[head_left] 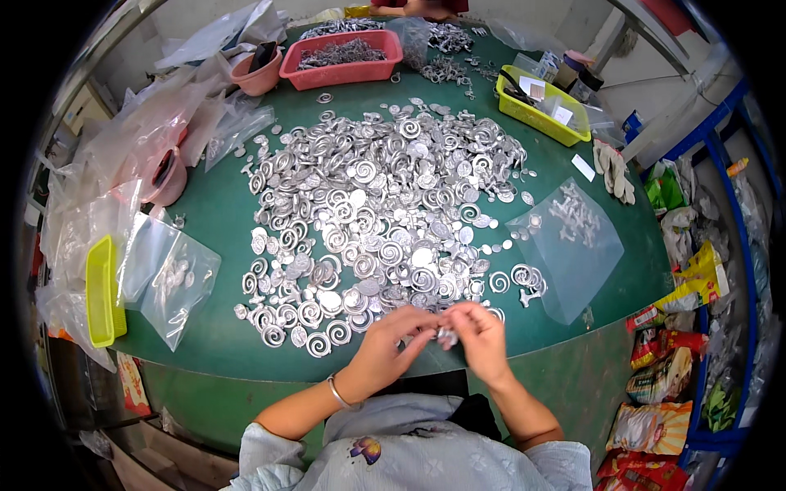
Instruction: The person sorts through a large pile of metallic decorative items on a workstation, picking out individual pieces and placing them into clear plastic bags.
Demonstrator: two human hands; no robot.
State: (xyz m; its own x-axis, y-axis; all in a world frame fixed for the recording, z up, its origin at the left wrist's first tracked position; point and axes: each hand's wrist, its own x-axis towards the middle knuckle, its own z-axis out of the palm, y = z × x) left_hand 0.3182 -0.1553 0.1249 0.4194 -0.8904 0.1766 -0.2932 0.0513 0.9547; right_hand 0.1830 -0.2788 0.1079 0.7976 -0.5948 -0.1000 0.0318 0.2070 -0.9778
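A big heap of silver metal pieces (pixel 385 204), many of them spirals and flat ovals, spreads over the green table (pixel 221 319). At its near edge my left hand (pixel 393 340) and my right hand (pixel 481 335) meet, fingertips close together. Between them is a small silver metal piece (pixel 446 336), partly covered by the fingers, its exact kind unclear. The fingers of both hands are closed in a pinch on it. Just beyond my right hand lie a few loose spiral pieces (pixel 528 278). A clear plastic bag (pixel 585 262) with small silver pieces lies to the right.
Another clear bag (pixel 176 282) and a yellow-green tray (pixel 100 295) are at the left, by piled plastic bags (pixel 90 196). Far back stands a red basin (pixel 340 74) of metal parts. A yellow basket (pixel 540 114) and gloves (pixel 612 172) lie back right. Opposite, a person's hands (pixel 426 8) show.
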